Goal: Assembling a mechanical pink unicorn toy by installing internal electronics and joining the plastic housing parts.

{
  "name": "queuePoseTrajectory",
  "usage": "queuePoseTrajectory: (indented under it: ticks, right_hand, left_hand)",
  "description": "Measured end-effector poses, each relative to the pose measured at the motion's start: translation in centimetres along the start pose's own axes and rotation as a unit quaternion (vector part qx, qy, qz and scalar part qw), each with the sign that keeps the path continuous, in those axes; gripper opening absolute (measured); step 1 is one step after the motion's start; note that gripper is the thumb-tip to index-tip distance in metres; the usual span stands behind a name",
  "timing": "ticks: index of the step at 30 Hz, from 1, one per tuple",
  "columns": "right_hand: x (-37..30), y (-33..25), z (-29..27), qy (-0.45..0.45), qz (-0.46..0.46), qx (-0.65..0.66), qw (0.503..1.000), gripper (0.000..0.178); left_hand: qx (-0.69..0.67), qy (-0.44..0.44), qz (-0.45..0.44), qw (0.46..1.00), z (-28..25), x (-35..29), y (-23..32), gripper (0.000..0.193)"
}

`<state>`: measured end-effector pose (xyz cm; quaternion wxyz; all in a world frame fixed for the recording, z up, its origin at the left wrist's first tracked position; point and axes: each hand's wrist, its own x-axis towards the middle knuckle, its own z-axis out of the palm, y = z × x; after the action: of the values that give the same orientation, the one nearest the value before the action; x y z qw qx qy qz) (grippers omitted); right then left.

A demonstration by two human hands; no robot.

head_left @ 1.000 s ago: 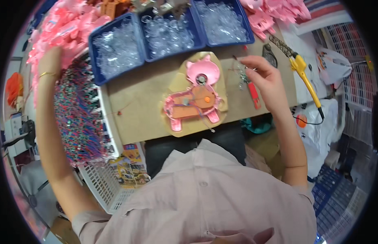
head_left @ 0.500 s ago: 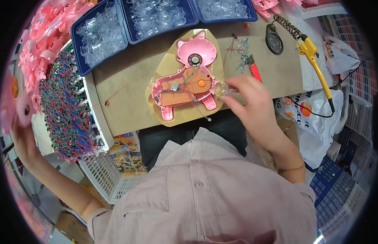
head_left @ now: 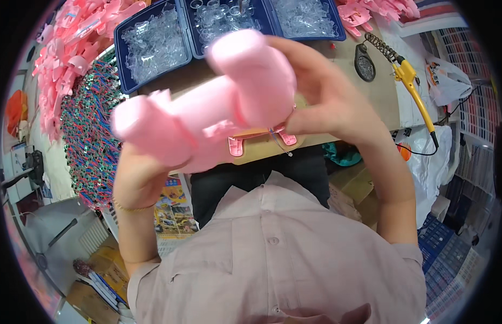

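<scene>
A pink animal-shaped toy shell (head_left: pixel 208 110), smeared by motion, is held up in front of me with its rounded outer side showing. My left hand (head_left: pixel 137 170) grips its left end from below, fingers mostly hidden behind it. At the other end, my right hand (head_left: pixel 329 102) is closed on the shell, thumb on the near side. Beneath it lies the other pink shell half, mostly covered; only its two small legs (head_left: pixel 236 147) and a wire with a white connector (head_left: pixel 289 154) show.
Blue bins (head_left: pixel 189 32) of clear plastic parts stand along the back. Pink parts (head_left: pixel 73 59) and wired circuit boards (head_left: pixel 89 135) are heaped at left. A yellow soldering iron (head_left: pixel 410 81) hangs at right beside its black-cased coil stand (head_left: pixel 364 62).
My left hand has brought the pink shell from the far left to the middle, over the shell half. My right hand, earlier at a clear part by that half, now grips the pink shell.
</scene>
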<state>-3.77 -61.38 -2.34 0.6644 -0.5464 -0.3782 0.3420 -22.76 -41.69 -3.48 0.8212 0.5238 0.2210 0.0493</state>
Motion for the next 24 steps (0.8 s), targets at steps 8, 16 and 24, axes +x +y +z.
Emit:
queuePoseTrajectory:
  ticks: [8,16,24]
  right_hand:
    - [0.4,0.5,4.3,-0.032,-0.320,-0.330,0.888,0.028]
    - [-1.7,3.1,5.6,-0.052,-0.390,-0.396,0.830,0.013]
    - [-7.0,3.3,-0.9,0.106,-0.224,-0.489,0.836,0.014]
  left_hand:
    - [-0.180,0.071,0.059,0.979,-0.7,-2.9,-0.5,0.070]
    - [-0.415,-0.290,-0.115,0.855,-1.2,11.7,-11.2,0.077]
    - [-0.402,-0.575,-0.154,0.695,15.1,26.9,-17.4,0.069]
